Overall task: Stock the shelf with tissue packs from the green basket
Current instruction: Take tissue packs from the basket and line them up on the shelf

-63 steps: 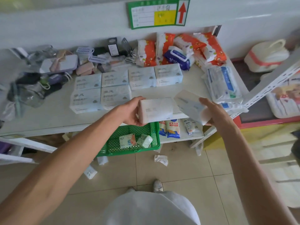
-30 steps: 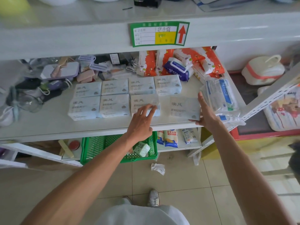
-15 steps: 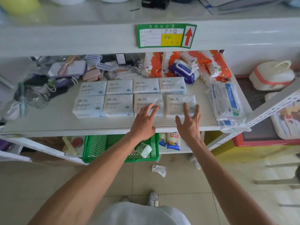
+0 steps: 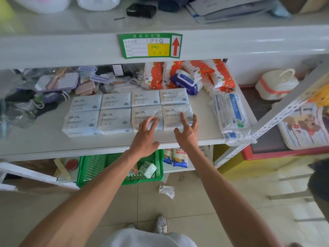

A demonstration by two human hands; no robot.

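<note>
Eight pale tissue packs (image 4: 130,111) lie flat on the shelf (image 4: 44,138) in two rows of four, edges touching. The left hand (image 4: 145,138) rests spread fingers (image 4: 153,122) on the third near pack; the right hand (image 4: 188,132), fingers spread, touches the fourth. Neither hand grips anything. Below the shelf, the green basket (image 4: 99,168) on the floor holds a small green-and-white pack (image 4: 147,169) at its right end. Orange-printed packs (image 4: 188,73) are heaped at the far right.

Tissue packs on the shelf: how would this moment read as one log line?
tissue packs: two rows of four | left hand, right hand: open, fingers on front-right packs | green basket: small packs left
</note>
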